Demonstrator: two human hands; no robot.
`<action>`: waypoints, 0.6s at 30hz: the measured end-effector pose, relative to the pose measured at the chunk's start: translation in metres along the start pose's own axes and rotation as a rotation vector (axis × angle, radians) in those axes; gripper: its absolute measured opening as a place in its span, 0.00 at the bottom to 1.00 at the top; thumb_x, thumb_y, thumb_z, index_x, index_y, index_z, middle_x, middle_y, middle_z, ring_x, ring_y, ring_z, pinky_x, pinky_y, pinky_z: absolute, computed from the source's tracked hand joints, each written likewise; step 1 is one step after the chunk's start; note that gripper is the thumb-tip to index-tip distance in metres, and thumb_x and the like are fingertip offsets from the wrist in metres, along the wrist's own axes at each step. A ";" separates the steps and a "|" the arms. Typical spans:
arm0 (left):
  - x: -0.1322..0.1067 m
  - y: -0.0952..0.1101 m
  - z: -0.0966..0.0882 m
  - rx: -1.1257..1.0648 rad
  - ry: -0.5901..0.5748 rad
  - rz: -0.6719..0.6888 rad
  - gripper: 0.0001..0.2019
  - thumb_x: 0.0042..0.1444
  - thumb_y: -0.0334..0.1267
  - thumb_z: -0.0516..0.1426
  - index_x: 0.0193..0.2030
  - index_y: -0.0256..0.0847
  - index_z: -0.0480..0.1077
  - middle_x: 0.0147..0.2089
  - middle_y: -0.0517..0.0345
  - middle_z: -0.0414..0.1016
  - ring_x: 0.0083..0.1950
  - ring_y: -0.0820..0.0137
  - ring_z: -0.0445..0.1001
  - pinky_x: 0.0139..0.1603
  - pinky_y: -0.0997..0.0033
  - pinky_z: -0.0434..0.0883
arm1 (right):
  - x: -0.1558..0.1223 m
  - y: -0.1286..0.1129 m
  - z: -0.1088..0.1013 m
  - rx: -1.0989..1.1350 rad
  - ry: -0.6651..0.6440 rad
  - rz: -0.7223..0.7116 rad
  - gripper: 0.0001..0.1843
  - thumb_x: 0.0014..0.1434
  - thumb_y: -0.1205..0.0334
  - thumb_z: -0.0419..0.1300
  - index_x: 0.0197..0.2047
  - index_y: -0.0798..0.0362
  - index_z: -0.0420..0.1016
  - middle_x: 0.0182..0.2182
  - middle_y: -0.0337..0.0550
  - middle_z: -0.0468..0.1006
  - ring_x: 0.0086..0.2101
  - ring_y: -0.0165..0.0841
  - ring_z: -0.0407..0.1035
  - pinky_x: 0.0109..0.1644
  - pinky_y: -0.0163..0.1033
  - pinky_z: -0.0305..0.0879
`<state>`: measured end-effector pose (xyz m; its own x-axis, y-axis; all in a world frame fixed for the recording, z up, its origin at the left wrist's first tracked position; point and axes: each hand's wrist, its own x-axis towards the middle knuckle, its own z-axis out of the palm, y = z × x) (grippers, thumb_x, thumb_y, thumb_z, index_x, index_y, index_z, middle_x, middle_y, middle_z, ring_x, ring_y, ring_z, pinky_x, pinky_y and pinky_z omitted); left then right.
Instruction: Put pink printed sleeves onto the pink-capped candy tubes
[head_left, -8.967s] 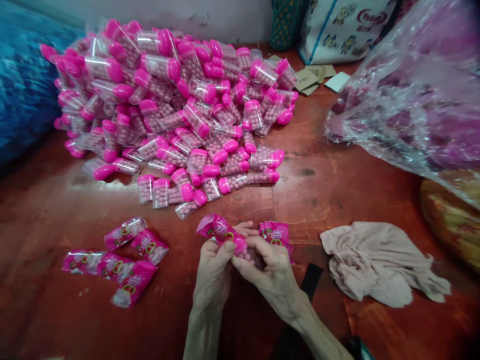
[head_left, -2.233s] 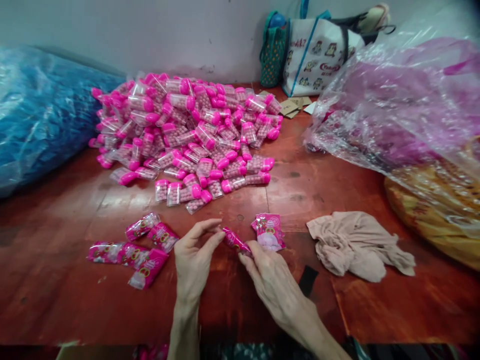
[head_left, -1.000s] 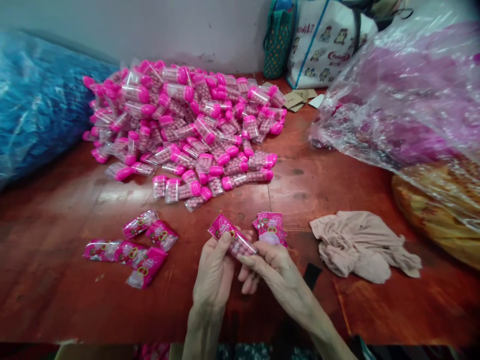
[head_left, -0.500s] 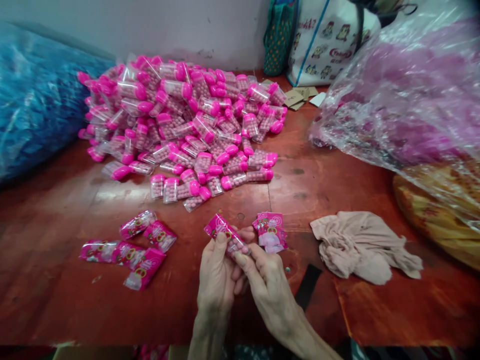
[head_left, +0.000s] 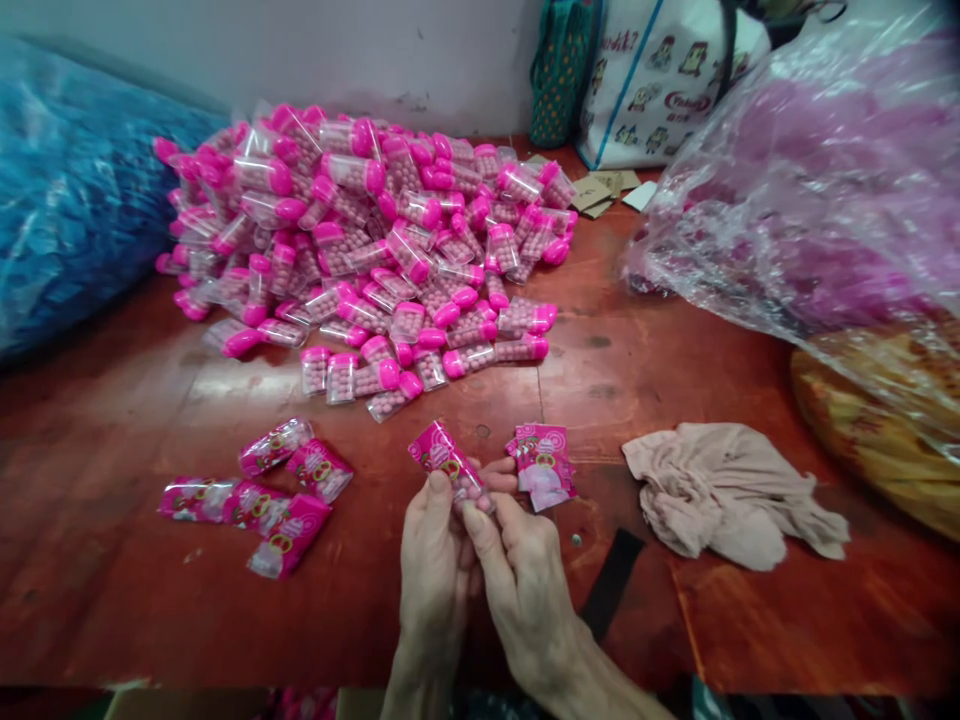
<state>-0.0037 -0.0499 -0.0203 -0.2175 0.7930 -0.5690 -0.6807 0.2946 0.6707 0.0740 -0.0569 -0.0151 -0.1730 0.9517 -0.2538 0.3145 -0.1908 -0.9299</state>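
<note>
While left hand and right hand pinch pink tube | wrapper stack just beside

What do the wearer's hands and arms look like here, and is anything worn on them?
Left hand and right hand are both bare: no gloves, rings or watch show. Both forearms run uncovered to the picture's lower edge; no sleeve is in view.
</note>
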 end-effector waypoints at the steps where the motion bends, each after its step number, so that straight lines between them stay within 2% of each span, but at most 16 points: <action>1: -0.001 -0.001 0.001 0.022 0.004 -0.002 0.19 0.50 0.49 0.57 0.38 0.34 0.73 0.33 0.49 0.78 0.20 0.72 0.71 0.19 0.75 0.68 | 0.001 0.000 0.000 -0.012 0.022 -0.018 0.15 0.62 0.58 0.46 0.32 0.55 0.69 0.25 0.46 0.75 0.24 0.34 0.70 0.27 0.35 0.61; 4: -0.002 -0.002 0.004 0.027 -0.010 -0.015 0.19 0.49 0.49 0.57 0.37 0.32 0.74 0.33 0.47 0.78 0.26 0.68 0.74 0.23 0.73 0.69 | 0.004 0.001 0.000 0.045 0.018 -0.053 0.14 0.62 0.59 0.46 0.32 0.54 0.69 0.26 0.44 0.75 0.25 0.33 0.70 0.28 0.34 0.61; 9: -0.001 -0.003 0.006 0.033 -0.079 -0.048 0.15 0.52 0.45 0.56 0.37 0.34 0.74 0.28 0.52 0.77 0.13 0.79 0.62 0.11 0.80 0.57 | 0.007 0.005 -0.002 0.212 -0.033 -0.015 0.13 0.62 0.59 0.48 0.28 0.53 0.67 0.19 0.37 0.69 0.18 0.27 0.63 0.21 0.31 0.57; 14: -0.002 -0.008 0.007 0.083 -0.086 -0.071 0.17 0.53 0.47 0.55 0.38 0.32 0.73 0.23 0.55 0.74 0.10 0.83 0.53 0.08 0.82 0.50 | 0.010 0.010 -0.005 0.255 -0.032 0.004 0.13 0.61 0.58 0.50 0.27 0.53 0.67 0.16 0.36 0.67 0.17 0.28 0.63 0.20 0.32 0.57; 18: -0.003 -0.010 0.007 0.110 -0.050 -0.080 0.18 0.52 0.49 0.56 0.37 0.33 0.72 0.16 0.64 0.66 0.10 0.84 0.50 0.07 0.84 0.49 | 0.012 0.015 -0.005 0.327 -0.079 0.031 0.13 0.61 0.57 0.50 0.27 0.52 0.66 0.14 0.33 0.66 0.14 0.27 0.62 0.16 0.32 0.55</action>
<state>0.0090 -0.0516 -0.0217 -0.1283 0.7896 -0.6000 -0.6128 0.4126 0.6740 0.0813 -0.0470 -0.0310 -0.2441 0.9249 -0.2914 0.0069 -0.2988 -0.9543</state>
